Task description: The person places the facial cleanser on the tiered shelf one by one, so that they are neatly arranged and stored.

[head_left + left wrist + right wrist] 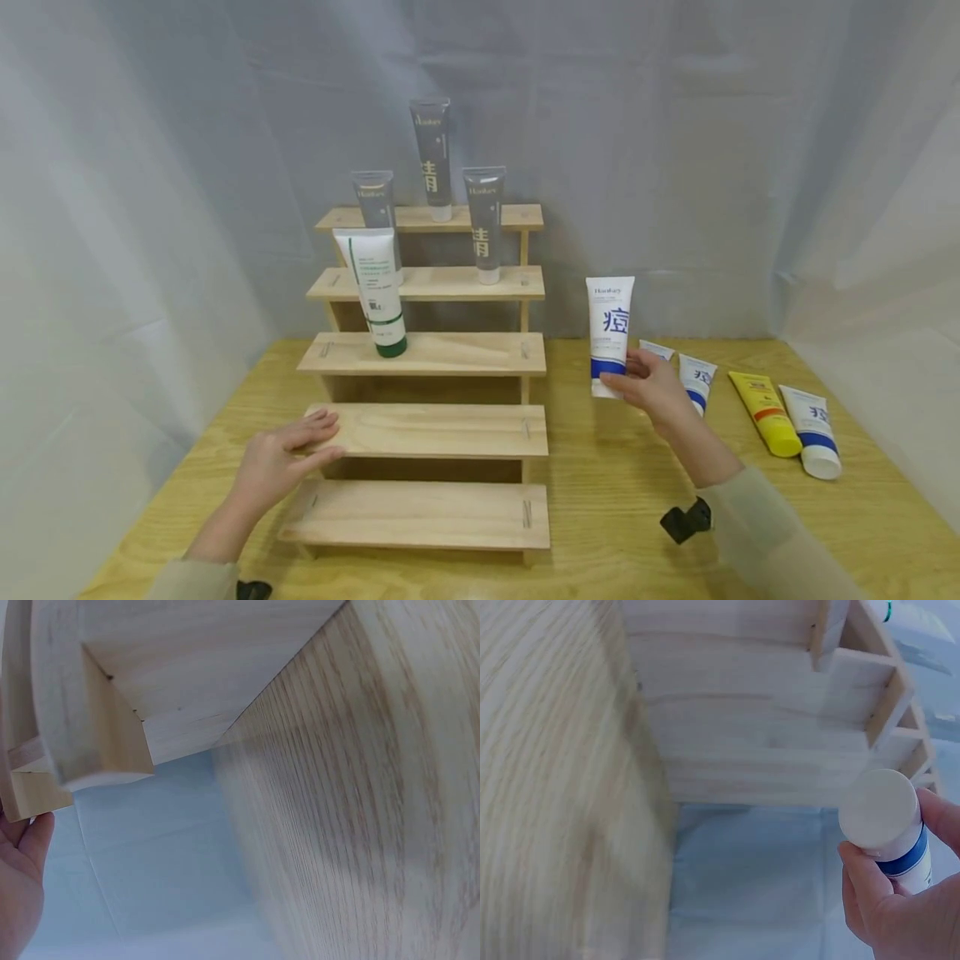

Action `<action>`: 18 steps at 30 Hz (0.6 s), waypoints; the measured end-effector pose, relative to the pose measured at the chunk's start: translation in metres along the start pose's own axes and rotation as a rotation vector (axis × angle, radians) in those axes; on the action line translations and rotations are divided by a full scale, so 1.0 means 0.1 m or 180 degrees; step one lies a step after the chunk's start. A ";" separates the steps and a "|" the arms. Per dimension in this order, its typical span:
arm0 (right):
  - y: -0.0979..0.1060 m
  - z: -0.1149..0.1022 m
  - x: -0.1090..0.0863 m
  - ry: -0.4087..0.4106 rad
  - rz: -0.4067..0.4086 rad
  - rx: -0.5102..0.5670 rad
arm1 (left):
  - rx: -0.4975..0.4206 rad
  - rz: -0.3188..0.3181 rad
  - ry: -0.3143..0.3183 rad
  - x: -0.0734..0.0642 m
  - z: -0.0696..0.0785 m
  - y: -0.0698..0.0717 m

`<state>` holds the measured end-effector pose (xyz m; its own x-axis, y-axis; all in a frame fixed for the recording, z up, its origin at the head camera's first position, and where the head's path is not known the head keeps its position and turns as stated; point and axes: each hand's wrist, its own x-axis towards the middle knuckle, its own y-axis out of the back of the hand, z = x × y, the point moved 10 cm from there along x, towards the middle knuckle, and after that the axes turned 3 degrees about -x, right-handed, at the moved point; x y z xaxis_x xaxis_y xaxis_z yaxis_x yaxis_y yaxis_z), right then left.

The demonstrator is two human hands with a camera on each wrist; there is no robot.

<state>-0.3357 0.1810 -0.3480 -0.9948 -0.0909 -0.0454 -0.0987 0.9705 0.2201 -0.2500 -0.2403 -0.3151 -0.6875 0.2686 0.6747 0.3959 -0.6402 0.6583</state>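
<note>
My right hand (pixel 652 387) pinches a white squeeze tube with a blue band (pixel 610 321) near its cap. The tube is upright, cap down, above the table to the right of the stepped wooden display stand (pixel 450 431). From below, the right wrist view shows its round white cap (pixel 877 810) between thumb and fingers. My left hand (pixel 281 458) rests on the left end of the stand's second step from the bottom, fingers extended. In the left wrist view, its fingertips (pixel 37 836) are at the step's edge.
Grey tubes (pixel 485 225) stand on the two upper steps. A white tube with a green cap (pixel 377 292) stands on the middle step. At right on the table (pixel 600 517) lie a yellow tube (pixel 765 412) and several white-blue tubes (pixel 812 429). Grey sheeting (pixel 675 167) hangs behind.
</note>
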 end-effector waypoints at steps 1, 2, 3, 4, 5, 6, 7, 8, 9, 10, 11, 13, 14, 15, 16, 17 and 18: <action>-0.01 -0.03 -0.01 0.0019 -0.0001 0.0020 | -0.0001 0.0004 0.0003 0.00 0.00 0.00; -0.02 -0.06 -0.03 0.0038 0.0000 0.0032 | -0.0003 0.0007 0.0006 0.00 0.00 0.00; -0.03 -0.09 -0.04 0.0063 0.0003 0.0056 | -0.0005 0.0012 0.0007 0.00 0.00 0.01; -0.04 -0.12 -0.05 0.0081 0.0009 0.0073 | -0.0004 0.0016 0.0008 0.00 0.00 0.01; -0.05 -0.15 -0.06 0.0105 0.0014 0.0095 | -0.0005 0.0019 0.0007 0.00 0.00 0.01; -0.07 -0.18 -0.07 0.0132 0.0012 0.0121 | -0.0005 0.0022 0.0006 0.00 0.00 0.01; -0.08 -0.21 -0.08 0.0147 0.0014 0.0150 | -0.0001 0.0024 0.0007 0.00 0.00 0.01; -0.10 -0.24 -0.09 0.0166 0.0019 0.0167 | 0.0006 0.0024 0.0008 0.00 0.00 0.01; -0.11 -0.28 -0.09 0.0193 0.0012 0.0192 | 0.0015 0.0023 0.0011 0.00 0.00 0.01; -0.13 -0.31 -0.10 0.0222 0.0007 0.0210 | 0.0022 0.0016 0.0018 0.00 -0.01 0.01; -0.14 -0.34 -0.11 0.0241 0.0000 0.0238 | 0.0033 0.0010 0.0025 0.00 -0.01 0.01; -0.18 -0.39 -0.12 0.0284 -0.0014 0.0251 | 0.0035 -0.0008 0.0060 0.00 -0.02 0.00; -0.19 -0.42 -0.12 0.0316 -0.0022 0.0261 | 0.0031 -0.0019 0.0076 0.00 -0.02 0.00; -0.21 -0.46 -0.13 0.0363 -0.0046 0.0285 | 0.0027 -0.0028 0.0091 0.00 -0.02 0.00; -0.23 -0.48 -0.13 0.0397 -0.0055 0.0295 | 0.0021 -0.0036 0.0101 0.00 -0.02 0.00; -0.24 -0.51 -0.13 0.0427 -0.0065 0.0304 | 0.0018 -0.0041 0.0106 0.00 -0.02 0.00; -0.25 -0.54 -0.13 0.0464 -0.0071 0.0300 | 0.0014 -0.0044 0.0110 0.00 -0.01 0.00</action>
<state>-0.3218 0.1453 -0.3003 -0.9861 -0.1373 0.0939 -0.1248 0.9839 0.1279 -0.2512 -0.2413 -0.3153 -0.7135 0.2524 0.6537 0.3888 -0.6334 0.6690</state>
